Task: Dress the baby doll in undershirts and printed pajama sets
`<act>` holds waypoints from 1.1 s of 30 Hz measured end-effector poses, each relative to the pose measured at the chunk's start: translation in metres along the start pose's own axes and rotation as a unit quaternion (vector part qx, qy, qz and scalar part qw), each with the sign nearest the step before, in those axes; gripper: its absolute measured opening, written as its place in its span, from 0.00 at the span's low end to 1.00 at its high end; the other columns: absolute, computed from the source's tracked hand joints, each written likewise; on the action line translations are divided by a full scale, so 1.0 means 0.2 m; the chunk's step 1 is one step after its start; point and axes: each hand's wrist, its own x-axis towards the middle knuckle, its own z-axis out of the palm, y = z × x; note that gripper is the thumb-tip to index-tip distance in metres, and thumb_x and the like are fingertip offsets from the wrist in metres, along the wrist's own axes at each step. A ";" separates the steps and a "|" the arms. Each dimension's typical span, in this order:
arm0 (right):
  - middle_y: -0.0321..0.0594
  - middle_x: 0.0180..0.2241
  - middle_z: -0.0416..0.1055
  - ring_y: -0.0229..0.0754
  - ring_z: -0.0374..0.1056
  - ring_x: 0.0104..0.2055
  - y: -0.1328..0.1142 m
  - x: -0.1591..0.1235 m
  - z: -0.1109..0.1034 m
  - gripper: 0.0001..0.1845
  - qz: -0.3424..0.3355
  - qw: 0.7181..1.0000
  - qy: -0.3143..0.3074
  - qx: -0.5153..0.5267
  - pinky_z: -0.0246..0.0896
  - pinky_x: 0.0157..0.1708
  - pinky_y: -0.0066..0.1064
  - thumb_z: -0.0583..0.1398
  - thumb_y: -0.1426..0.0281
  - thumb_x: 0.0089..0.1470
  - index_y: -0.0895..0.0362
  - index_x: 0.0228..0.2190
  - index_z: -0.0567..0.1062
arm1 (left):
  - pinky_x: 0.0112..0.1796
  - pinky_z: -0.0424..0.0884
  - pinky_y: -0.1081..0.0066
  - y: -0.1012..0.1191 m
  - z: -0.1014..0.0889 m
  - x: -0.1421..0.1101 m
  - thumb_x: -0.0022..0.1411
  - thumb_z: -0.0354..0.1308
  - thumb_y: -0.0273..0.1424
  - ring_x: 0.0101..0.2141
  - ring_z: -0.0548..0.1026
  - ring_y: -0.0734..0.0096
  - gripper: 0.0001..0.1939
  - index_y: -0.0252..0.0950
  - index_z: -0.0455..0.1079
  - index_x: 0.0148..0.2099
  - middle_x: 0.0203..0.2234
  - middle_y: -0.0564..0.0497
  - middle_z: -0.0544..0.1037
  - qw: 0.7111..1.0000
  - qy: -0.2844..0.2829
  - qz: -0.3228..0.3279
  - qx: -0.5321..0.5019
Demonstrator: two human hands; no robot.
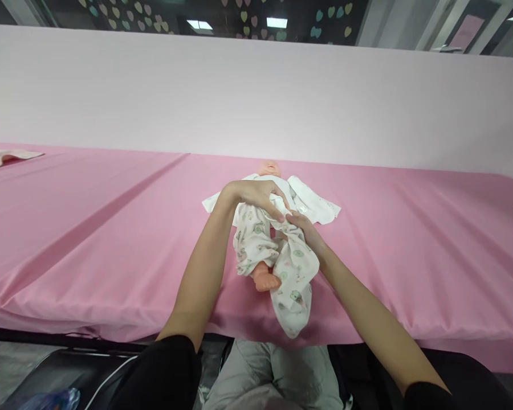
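Note:
A baby doll (270,168) lies on its back on the pink tablecloth (111,228), head away from me, one bare foot (265,280) sticking out. It wears a white printed romper (293,273), with one empty leg hanging toward the table's front edge. My left hand (259,198) reaches over the doll's middle, fingers curled down and pinching the cloth. My right hand (305,230) comes in from the right and grips the same bunch of fabric, fingers closed. The two hands touch at the fingertips.
A pale pink cloth (4,156) lies at the far left of the table. A plain pale wall panel (256,97) rises behind the table. My lap in grey trousers (273,370) shows below the table's front edge, a dark seat (81,370) at the lower left.

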 end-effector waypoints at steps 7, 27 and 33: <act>0.29 0.18 0.62 0.33 0.55 0.19 0.03 0.06 -0.06 0.18 -0.038 0.996 0.084 -0.001 0.51 0.19 0.26 0.67 0.57 0.39 0.55 0.25 0.67 | 0.45 0.62 0.74 -0.01 -0.01 0.00 0.39 0.66 0.32 0.48 0.68 0.63 0.26 0.44 0.74 0.46 0.44 0.55 0.76 1.000 0.001 0.010 0.020; 0.30 0.25 0.69 0.36 0.64 0.25 -0.01 0.01 -0.10 0.16 -0.018 0.994 0.019 -0.102 0.59 0.27 0.27 0.68 0.61 0.40 0.55 0.29 0.70 | 0.21 0.46 0.70 0.01 0.02 0.02 0.54 0.52 0.51 0.17 0.48 0.79 0.26 0.37 0.51 0.19 0.14 0.56 0.52 0.990 0.129 -0.054 0.022; 0.27 0.19 0.63 0.33 0.57 0.21 0.01 0.06 -0.11 0.14 -0.062 0.986 0.152 -0.030 0.53 0.22 0.25 0.67 0.66 0.36 0.54 0.26 0.67 | 0.26 0.54 0.72 0.04 0.08 0.11 0.48 0.59 0.49 0.25 0.63 0.74 0.20 0.37 0.65 0.33 0.26 0.54 0.66 0.992 0.094 0.026 0.081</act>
